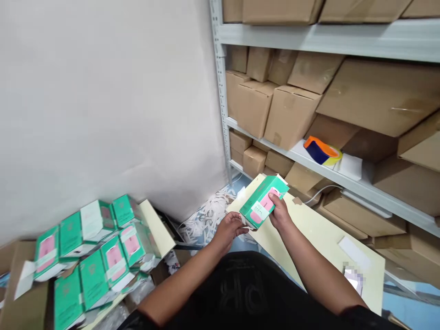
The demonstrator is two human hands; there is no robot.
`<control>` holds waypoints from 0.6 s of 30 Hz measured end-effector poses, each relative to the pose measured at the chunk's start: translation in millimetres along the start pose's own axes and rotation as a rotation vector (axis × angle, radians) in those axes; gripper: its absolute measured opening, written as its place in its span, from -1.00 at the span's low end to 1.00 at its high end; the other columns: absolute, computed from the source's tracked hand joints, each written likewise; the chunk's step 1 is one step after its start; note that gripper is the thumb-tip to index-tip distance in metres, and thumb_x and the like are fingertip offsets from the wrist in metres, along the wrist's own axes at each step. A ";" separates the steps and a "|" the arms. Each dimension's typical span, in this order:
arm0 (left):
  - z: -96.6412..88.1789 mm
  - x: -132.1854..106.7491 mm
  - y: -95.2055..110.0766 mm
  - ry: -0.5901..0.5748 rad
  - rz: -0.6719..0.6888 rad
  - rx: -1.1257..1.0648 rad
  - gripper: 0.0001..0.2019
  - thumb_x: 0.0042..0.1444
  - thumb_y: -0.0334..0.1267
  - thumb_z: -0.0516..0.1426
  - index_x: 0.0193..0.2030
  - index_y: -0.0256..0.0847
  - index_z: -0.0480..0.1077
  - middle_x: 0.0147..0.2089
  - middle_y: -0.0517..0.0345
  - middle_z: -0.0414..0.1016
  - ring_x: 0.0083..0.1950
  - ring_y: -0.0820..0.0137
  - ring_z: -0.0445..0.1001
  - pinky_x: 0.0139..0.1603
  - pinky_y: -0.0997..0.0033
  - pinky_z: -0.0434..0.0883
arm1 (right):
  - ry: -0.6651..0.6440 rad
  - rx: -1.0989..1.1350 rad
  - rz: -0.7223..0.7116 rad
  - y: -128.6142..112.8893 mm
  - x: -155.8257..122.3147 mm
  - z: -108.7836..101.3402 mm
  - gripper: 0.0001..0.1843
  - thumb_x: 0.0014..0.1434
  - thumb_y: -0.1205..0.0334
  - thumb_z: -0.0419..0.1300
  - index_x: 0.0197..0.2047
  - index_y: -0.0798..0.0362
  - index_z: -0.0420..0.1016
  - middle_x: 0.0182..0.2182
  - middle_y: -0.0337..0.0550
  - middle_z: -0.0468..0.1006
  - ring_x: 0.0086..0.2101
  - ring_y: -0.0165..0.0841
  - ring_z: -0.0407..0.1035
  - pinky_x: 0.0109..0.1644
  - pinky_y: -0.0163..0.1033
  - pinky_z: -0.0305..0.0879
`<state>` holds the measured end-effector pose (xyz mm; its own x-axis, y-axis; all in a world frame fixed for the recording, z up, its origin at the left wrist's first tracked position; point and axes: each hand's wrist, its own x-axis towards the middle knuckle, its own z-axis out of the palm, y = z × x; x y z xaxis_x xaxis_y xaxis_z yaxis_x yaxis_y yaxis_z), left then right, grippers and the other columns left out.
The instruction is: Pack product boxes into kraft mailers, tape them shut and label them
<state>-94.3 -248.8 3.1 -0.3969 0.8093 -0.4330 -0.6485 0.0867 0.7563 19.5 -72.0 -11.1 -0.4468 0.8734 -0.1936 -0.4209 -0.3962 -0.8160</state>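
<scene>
A green box (253,207) with a pink picture and a white label is held up over the pale yellow table (309,233). My right hand (280,211) grips its right side, thumb lying across the printed face. At the lower left corner, my left hand (231,229) has its fingers bent against the edge, pinching what looks like a small white flap. The box's far end shows a white edge sticking out. What the left fingertips hold is partly hidden.
Several similar green boxes (94,275) stand on a table at the left, some with open flaps. Metal shelving (330,39) full of cardboard boxes rises at the right. Tape rolls (322,150) sit on one shelf. Paper scraps (208,215) litter the floor by the wall.
</scene>
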 end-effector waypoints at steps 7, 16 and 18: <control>49.0 65.2 -24.1 0.098 -0.170 0.022 -0.61 -0.08 -0.41 0.38 -0.19 -0.21 0.29 -0.33 0.05 0.63 -0.32 0.29 0.66 -0.13 0.25 0.61 | -0.049 -0.283 -0.247 -30.7 7.4 -32.5 -0.16 -0.07 0.04 0.54 0.21 -0.01 0.32 -0.08 -0.07 0.64 -0.12 -0.14 0.55 0.05 0.03 0.49; 35.4 141.1 -25.5 -0.307 -0.371 0.425 -0.65 0.05 -0.23 0.28 -0.01 -0.22 0.41 -0.07 -0.09 0.63 -0.05 0.17 0.64 0.01 0.12 0.54 | 0.177 -0.679 -0.338 -22.6 4.4 -55.7 0.03 -0.07 0.01 0.53 0.36 -0.06 0.10 0.05 -0.02 0.58 -0.04 -0.11 0.54 0.04 -0.02 0.51; 34.3 162.4 -12.7 -0.315 -0.203 0.666 -0.70 0.14 -0.13 0.21 -0.05 -0.23 0.45 0.00 -0.13 0.61 0.05 0.14 0.60 0.05 0.10 0.51 | 0.234 -0.796 -0.342 -17.9 4.3 -54.6 0.03 -0.05 0.00 0.52 0.37 -0.04 0.09 0.08 0.02 0.57 0.00 -0.08 0.53 0.06 -0.02 0.49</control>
<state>-128.3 -98.5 -60.0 -0.0432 0.8587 -0.5106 -0.1205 0.5029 0.8559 68.2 -45.7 -27.1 -0.1883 0.9776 0.0941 0.2095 0.1336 -0.9686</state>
